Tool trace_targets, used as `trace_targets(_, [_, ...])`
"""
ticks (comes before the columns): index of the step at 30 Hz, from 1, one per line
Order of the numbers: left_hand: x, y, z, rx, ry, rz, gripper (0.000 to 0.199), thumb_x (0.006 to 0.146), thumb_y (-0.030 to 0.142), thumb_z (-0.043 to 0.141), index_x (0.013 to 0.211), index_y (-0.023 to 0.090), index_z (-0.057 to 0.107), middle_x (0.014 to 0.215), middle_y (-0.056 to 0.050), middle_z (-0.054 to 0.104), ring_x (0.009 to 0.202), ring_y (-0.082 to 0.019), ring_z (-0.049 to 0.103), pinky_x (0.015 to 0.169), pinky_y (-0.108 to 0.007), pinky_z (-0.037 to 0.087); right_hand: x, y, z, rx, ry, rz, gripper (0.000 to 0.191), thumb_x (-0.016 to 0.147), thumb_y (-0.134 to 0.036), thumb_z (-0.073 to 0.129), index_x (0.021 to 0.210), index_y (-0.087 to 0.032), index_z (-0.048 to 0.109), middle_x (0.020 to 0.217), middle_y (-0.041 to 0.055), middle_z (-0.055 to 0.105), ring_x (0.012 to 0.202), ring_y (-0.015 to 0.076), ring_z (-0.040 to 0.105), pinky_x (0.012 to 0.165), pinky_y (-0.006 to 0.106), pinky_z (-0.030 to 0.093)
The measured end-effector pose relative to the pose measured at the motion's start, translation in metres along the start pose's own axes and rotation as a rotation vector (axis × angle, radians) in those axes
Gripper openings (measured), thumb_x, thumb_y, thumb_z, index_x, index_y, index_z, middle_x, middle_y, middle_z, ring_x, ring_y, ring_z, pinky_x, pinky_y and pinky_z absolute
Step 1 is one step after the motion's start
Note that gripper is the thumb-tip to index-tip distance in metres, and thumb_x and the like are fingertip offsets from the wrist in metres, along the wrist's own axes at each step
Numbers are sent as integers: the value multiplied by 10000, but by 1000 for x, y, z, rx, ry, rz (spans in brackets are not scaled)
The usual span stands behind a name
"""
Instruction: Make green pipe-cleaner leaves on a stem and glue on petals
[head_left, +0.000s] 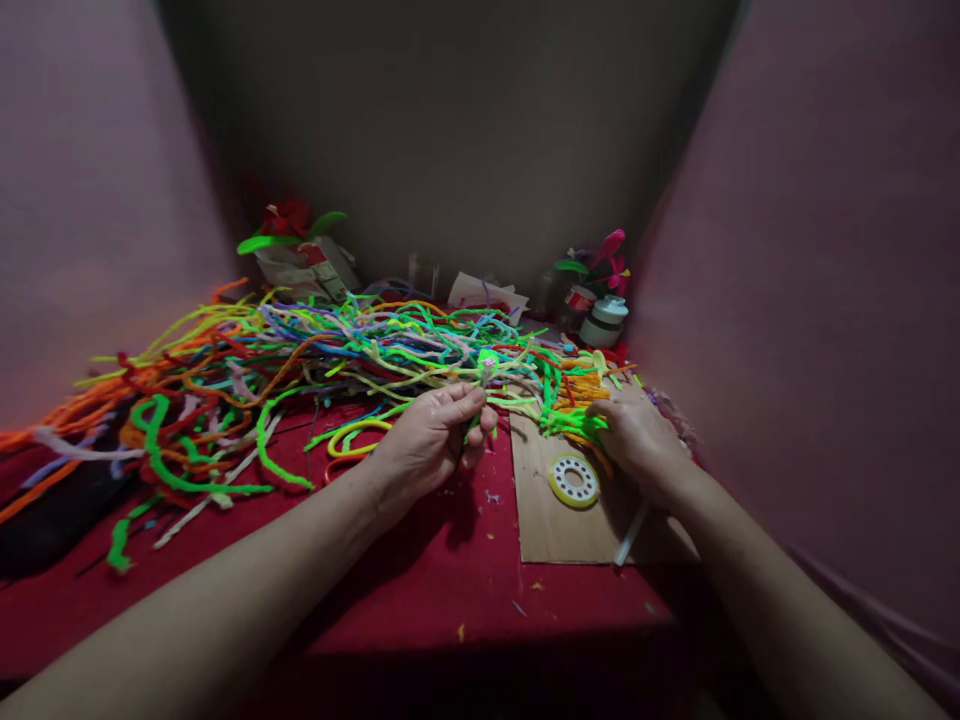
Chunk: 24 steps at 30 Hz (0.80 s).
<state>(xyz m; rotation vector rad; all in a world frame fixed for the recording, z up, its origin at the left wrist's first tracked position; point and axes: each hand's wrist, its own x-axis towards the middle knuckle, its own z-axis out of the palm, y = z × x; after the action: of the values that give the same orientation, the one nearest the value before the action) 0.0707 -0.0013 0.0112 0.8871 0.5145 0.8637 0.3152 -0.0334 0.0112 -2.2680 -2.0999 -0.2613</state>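
Over red cloth (390, 610) between walls (82, 150), left hand (431, 430) pinches stem (487, 372); right hand's (645, 440) grip unclear

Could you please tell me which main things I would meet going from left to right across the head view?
Short green fuzzy strand → red flower → left hand holding a green-tipped piece → yellow-and-white roll → right hand.

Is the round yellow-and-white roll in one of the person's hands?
No, the yellow-and-white roll lies on the brown cardboard, apart from both the left hand and the right hand.
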Motion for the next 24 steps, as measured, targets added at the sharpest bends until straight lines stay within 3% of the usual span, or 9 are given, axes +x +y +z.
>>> trace_targets(5, [0,0,2,16,8,5,178,791,221,603,705,165,458,570,41,530,369,-41,414,334,-143,343,5,13,6,212,189,10,261,730,-130,508,902,-190,696,818,84,668,739,200,584,624,270,388])
trace_targets(9, [1,0,2,27,8,2,188,784,235,611,703,167,456,567,44,525,370,-39,403,329,-141,341,6,19,6,329,203,30,218,721,-121,506,772,-178,710,722,53,660,640,164,567,587,252,398])
trace_targets(12, [1,0,1,26,6,1,187,782,233,614,703,165,459,574,41,525,376,-39,402,326,-140,347,3,18,4,337,208,35,203,692,-113,526,747,-170,713,804,66,673,707,168,587,633,251,414])
trace_targets(14, [1,-1,1,27,3,2,185,785,229,610,701,164,458,577,40,523,380,-40,401,327,-137,350,-1,16,2,327,183,44,189,693,-134,533,737,-173,713,818,67,675,723,168,591,630,245,406])
trace_targets(19, [0,-1,0,36,-8,5,186,783,231,610,697,164,460,575,39,518,380,-43,395,325,-139,351,-9,4,-3,180,-84,18,226,748,-219,494,641,-193,691,607,39,639,526,132,523,492,247,287])
trace_targets(24, [0,-1,1,30,-11,4,183,779,230,614,701,162,463,579,37,521,383,-43,405,327,-139,352,-8,-2,1,109,-89,-31,263,749,-184,461,567,-173,650,589,73,627,535,147,507,497,273,216])
